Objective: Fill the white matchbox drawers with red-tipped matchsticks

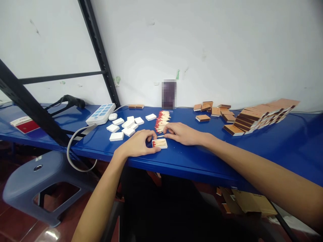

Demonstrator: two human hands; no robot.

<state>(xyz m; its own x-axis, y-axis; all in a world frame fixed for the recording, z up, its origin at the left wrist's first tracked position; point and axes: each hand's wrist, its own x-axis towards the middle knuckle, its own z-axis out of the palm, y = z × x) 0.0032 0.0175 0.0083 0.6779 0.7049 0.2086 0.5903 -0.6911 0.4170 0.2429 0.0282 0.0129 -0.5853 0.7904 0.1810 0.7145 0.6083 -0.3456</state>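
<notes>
A small white matchbox tray lies on the blue table, filled with red-tipped matchsticks whose heads point left. My left hand grips it from the left, thumb along the near side and fingers curled at the far side. Just beyond the tray, my right hand has thumb and forefinger closed on a thin pale matchstick, which points left toward my left fingertips. Behind my right fingers spreads a pile of loose matchsticks, red heads mostly to the left. The right hand's other fingers are curled and partly hidden.
Several white trays lie left of the pile. Brown matchbox sleeves are scattered at the back right, beside long stacked rows of matchboxes. A power strip, its cable and a black metal post stand left. A stool is below.
</notes>
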